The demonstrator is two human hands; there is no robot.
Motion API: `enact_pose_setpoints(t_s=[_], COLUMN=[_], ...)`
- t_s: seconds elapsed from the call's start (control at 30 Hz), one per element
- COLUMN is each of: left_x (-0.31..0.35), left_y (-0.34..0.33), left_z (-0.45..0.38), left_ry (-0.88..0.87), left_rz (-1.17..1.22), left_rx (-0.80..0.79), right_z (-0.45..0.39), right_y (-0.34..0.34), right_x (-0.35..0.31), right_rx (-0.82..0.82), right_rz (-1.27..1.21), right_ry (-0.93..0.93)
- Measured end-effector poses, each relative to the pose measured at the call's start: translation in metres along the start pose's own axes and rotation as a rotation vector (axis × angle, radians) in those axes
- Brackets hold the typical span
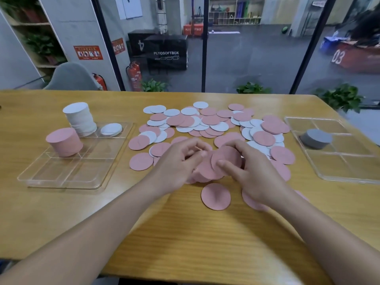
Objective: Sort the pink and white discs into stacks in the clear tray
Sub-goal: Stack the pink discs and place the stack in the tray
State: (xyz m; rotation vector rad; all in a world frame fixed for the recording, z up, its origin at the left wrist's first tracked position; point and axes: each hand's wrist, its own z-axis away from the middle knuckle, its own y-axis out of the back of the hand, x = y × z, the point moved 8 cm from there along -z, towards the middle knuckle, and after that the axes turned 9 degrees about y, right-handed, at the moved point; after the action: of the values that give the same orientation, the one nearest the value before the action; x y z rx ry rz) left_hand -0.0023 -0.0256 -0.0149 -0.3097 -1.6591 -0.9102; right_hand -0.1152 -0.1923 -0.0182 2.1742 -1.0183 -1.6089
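Pink discs [207, 171] bunched between left hand [181, 161] and right hand [250, 169], both curled around them, could slip and scatter if squeezed unevenly.

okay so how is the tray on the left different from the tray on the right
The left tray holds three stacks: a pink stack, a tall white stack and a short white stack. The right tray holds one grey stack. The left tray's stacks rise higher than the right tray's grey one. Both are clear, divided into compartments, and lie flat on the table.
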Motion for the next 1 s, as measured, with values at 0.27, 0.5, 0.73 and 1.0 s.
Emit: enact_pose_setpoints(t_s=[0.27,0.5,0.73,1.0], left_x=[0.006,-0.024,-0.026,-0.027], left_y=[-0.003,0.003,0.001,0.019], left_z=[-0.041,-0.028,-0.029,-0.033], left_ry=[-0.080,-0.030,-0.010,0.079], left_rz=[0.117,-0.498,-0.604,-0.358], left_rx=[0.030,0.020,-0.021,0.027], right_z=[-0.026,-0.011,-0.007,-0.005], right_y=[0.008,0.032,0.013,0.013], right_x=[0.010,0.031,0.032,0.026], right_rx=[0.025,0.110,-0.021,-0.009], right_rz=[0.126,0.125,0.197,0.138], right_ry=[0.036,-0.042,-0.024,-0.013])
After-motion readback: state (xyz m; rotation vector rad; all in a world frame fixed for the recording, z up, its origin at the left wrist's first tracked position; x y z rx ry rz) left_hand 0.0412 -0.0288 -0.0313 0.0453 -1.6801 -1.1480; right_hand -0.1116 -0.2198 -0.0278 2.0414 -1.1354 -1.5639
